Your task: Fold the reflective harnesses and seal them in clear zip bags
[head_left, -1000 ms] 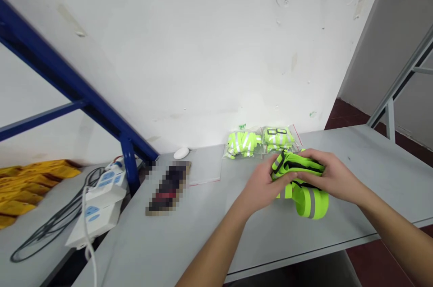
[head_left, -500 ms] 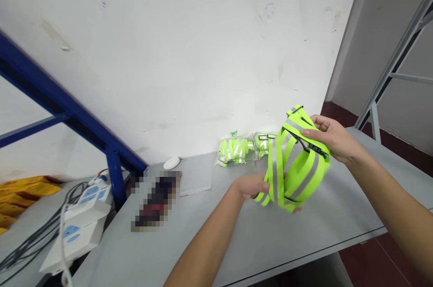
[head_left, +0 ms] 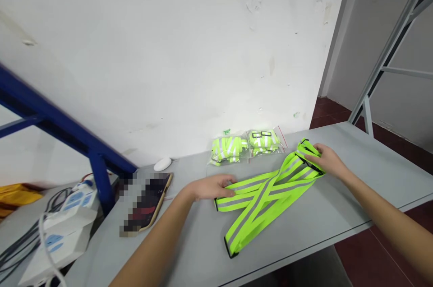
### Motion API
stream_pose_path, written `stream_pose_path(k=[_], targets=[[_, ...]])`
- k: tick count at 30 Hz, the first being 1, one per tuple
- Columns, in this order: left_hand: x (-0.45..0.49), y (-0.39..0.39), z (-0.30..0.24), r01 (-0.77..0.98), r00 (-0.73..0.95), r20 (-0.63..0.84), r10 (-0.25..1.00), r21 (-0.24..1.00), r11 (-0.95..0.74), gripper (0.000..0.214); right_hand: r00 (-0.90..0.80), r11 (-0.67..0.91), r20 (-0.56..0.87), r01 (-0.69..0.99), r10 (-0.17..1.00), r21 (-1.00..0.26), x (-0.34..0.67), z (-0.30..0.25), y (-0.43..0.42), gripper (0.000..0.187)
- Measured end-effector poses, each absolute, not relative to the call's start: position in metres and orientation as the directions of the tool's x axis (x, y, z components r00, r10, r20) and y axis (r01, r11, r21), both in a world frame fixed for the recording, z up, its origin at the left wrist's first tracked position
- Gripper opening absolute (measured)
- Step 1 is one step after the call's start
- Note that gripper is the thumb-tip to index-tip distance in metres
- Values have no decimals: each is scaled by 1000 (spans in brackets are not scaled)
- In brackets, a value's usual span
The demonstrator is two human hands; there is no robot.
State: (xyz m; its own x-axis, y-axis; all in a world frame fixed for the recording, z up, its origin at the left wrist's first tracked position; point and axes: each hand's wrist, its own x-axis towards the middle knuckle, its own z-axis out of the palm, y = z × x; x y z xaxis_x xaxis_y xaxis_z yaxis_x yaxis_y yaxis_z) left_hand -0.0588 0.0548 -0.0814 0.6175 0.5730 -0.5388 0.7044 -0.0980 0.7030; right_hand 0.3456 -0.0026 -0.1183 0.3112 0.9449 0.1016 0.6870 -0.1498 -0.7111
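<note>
A neon-green reflective strap vest (head_left: 267, 196) with grey stripes lies spread out flat on the grey table (head_left: 355, 174). My left hand (head_left: 211, 186) rests on its left end, fingers lying flat and pressing the straps down. My right hand (head_left: 326, 160) pinches the vest's right end by the black buckle. Two clear bags holding folded green vests (head_left: 246, 145) sit just behind, against the white wall.
A phone (head_left: 147, 203) lies left of my left hand, with a small white puck-shaped object (head_left: 162, 164) behind it. White power strips and cables (head_left: 57, 237) sit at far left by a blue frame (head_left: 98, 169). A grey rack (head_left: 385, 61) stands at right.
The vest went from a folded bundle, to lifted and unfolding in the air, to stretched flat on the table. My hands have moved apart to its two ends.
</note>
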Motion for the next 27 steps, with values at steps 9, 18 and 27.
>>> stream_pose_path(k=[9,18,27], targets=[[48,-19,-86,629,711,34,702,414,-657,50,323,-213,34,697,946,-684,355,-149,-1,34],[148,-8,-146,521,841,-29,540,315,-794,81,316,-258,-18,740,949,-621,363,-151,8,34],[122,-4,-140,481,852,-3,524,404,-778,60,286,-254,-48,746,957,-616,370,-153,11,30]])
